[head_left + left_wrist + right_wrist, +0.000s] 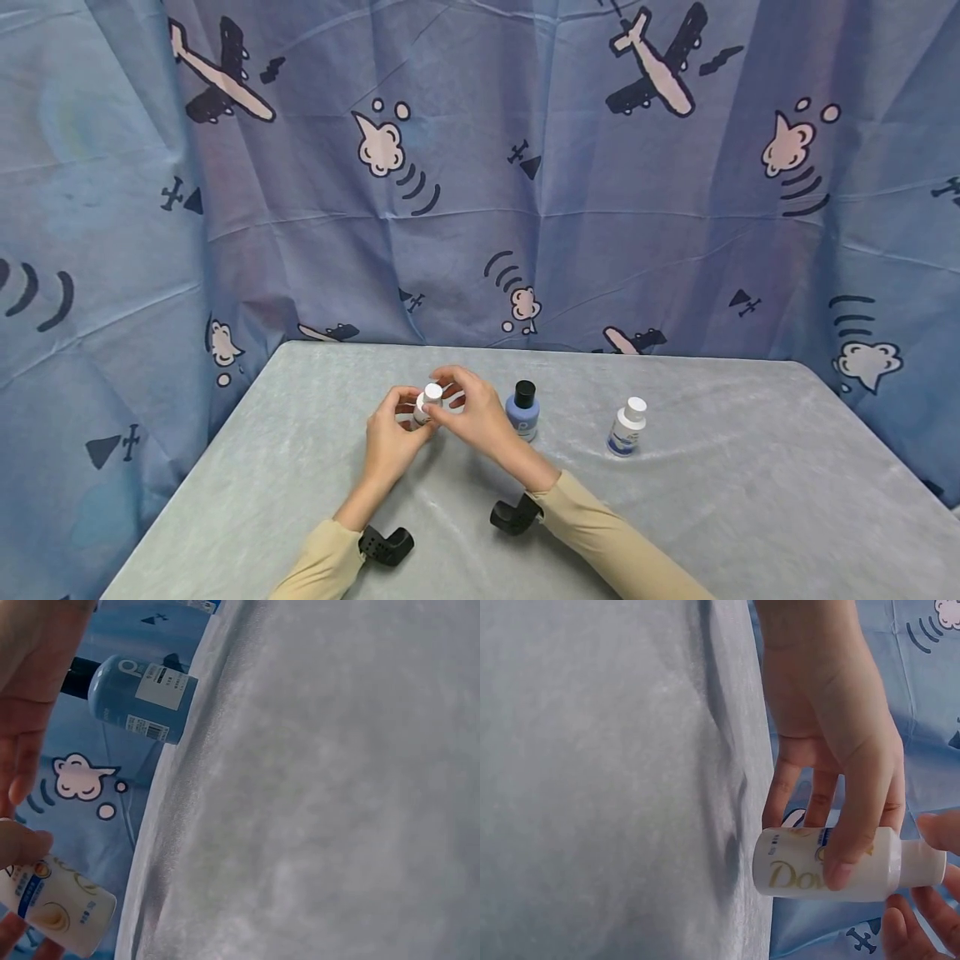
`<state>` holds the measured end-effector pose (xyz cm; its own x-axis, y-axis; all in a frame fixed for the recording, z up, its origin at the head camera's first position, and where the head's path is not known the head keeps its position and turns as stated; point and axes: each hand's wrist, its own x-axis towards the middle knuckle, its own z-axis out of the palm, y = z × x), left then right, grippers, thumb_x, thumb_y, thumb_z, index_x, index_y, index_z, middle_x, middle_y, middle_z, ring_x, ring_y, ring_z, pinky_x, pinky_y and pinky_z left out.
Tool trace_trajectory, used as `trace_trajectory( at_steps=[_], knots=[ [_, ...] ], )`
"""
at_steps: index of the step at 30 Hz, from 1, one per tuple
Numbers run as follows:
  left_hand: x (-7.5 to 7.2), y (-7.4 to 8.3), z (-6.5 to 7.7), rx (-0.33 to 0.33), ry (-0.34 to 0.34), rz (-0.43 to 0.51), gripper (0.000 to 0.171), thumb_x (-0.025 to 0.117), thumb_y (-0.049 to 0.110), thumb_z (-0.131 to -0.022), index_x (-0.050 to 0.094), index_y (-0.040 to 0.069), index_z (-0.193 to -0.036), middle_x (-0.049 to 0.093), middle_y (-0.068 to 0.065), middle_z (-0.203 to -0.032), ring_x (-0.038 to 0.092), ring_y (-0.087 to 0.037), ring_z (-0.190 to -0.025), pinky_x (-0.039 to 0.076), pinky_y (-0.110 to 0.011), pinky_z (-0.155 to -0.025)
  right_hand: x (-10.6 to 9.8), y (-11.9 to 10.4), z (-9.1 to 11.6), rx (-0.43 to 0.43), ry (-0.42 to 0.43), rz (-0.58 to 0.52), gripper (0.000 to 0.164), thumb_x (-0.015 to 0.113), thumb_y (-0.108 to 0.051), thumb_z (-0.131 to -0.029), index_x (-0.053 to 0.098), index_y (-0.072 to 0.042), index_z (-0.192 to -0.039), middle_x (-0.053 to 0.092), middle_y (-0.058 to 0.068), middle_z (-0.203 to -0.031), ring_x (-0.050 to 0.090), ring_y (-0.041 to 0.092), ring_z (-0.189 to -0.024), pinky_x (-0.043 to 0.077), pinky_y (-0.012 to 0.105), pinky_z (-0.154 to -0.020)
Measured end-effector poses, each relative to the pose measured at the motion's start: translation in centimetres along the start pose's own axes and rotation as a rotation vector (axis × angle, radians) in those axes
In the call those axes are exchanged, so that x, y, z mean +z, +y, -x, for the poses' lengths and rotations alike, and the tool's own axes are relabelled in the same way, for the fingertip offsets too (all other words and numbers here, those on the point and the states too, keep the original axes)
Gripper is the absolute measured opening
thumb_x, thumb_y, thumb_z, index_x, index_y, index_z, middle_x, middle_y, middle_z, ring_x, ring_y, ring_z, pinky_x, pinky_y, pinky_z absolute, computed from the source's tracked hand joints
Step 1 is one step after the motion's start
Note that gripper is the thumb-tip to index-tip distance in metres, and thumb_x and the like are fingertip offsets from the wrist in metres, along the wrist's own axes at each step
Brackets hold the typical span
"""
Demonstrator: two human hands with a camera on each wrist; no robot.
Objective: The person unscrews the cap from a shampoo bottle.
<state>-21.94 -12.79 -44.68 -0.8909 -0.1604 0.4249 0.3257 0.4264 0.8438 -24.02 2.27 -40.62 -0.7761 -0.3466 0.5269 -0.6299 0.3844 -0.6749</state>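
Observation:
My left hand (392, 440) grips a small white Dove bottle (791, 862) by its body, the thumb lying across the printed label. Its white cap (432, 391) points up, and the fingers and thumb of my right hand (480, 417) curve around this cap from the right. In the left wrist view, the lower part of the white bottle (75, 907) shows while its cap is out of frame. Just right of my right hand stands a blue bottle (522, 414) with a black cap, partly hidden by that wrist.
Another white bottle (626, 428) with a blue-marked label stands upright farther right on the table. The table has a pale grey cover (720, 500). Behind it hangs a blue curtain (465, 183) printed with planes and clouds.

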Motion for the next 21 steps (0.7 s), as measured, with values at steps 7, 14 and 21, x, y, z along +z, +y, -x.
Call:
trace_trajectory(
  at_steps=[7, 14, 21],
  knots=[
    [0.27, -0.03, 0.03, 0.047, 0.027, 0.010, 0.040, 0.084, 0.013, -0.070, 0.063, 0.010, -0.104, 0.069, -0.006, -0.098, 0.066, -0.022, -0.088, 0.057, -0.039, -0.067, -0.16, -0.13, -0.19, 0.035, 0.008, -0.017, 0.029, 0.076, -0.013, -0.081, 0.066, -0.007, -0.108, 0.068, 0.008, -0.101, 0.065, 0.018, -0.086, 0.057, 0.026, -0.072],
    [0.24, 0.04, 0.05, 0.079, 0.034, -0.004, 0.042, 0.086, 0.016, -0.070, 0.065, 0.011, -0.106, 0.070, -0.006, -0.100, 0.066, -0.021, -0.088, 0.057, -0.042, -0.068, -0.54, -0.04, -0.46, 0.070, 0.019, -0.088, 0.025, 0.077, -0.011, -0.080, 0.069, -0.005, -0.103, 0.070, 0.011, -0.097, 0.067, 0.021, -0.085, 0.058, 0.028, -0.071],
    [0.09, -0.08, 0.07, 0.114, 0.012, -0.013, 0.042, 0.086, 0.015, -0.069, 0.066, 0.011, -0.106, 0.071, -0.006, -0.100, 0.068, -0.021, -0.088, 0.058, -0.040, -0.069, -0.72, -0.02, -0.51, 0.083, 0.028, -0.101, 0.024, 0.079, -0.010, -0.077, 0.071, -0.004, -0.098, 0.073, 0.010, -0.090, 0.070, 0.020, -0.080, 0.058, 0.026, -0.070]
  ],
)
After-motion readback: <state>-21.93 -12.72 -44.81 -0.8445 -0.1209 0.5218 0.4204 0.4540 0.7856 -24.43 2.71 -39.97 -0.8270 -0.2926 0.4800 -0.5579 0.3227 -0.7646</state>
